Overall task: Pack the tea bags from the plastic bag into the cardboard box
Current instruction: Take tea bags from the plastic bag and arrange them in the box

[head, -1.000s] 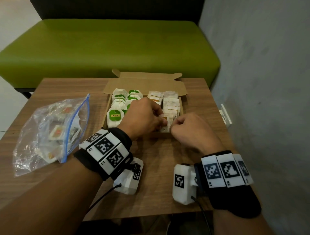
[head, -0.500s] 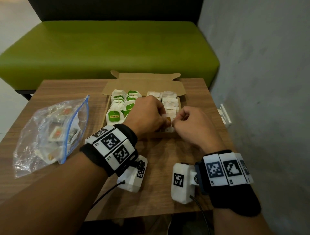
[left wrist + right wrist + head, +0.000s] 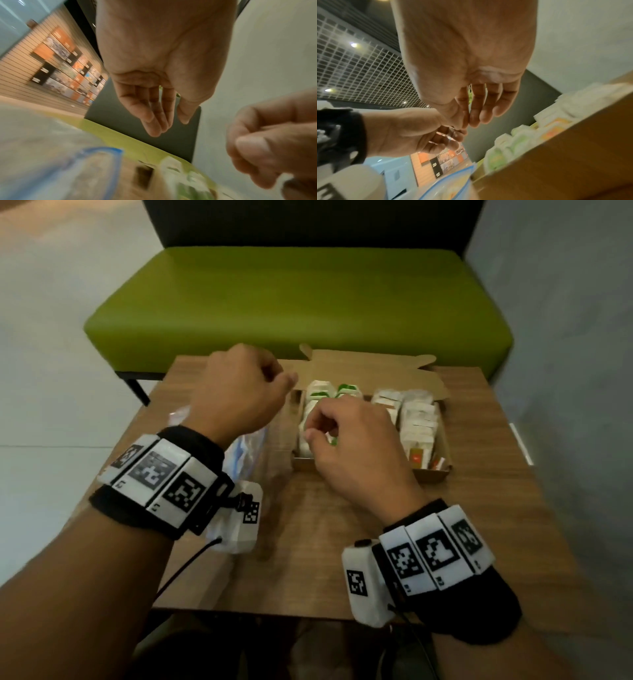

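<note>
Both hands, left hand and right hand, are held loosely curled and empty; the plastic bag below could be knocked off the tabletop.

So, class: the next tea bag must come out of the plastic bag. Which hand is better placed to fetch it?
Left. The left hand hangs empty above the plastic bag; the right hand is over the cardboard box.

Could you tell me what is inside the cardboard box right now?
The cardboard box holds green-labelled tea bags on its left and pale, orange-marked tea bags on its right. The right hand covers the near-left part, so the contents there are hidden.
</note>
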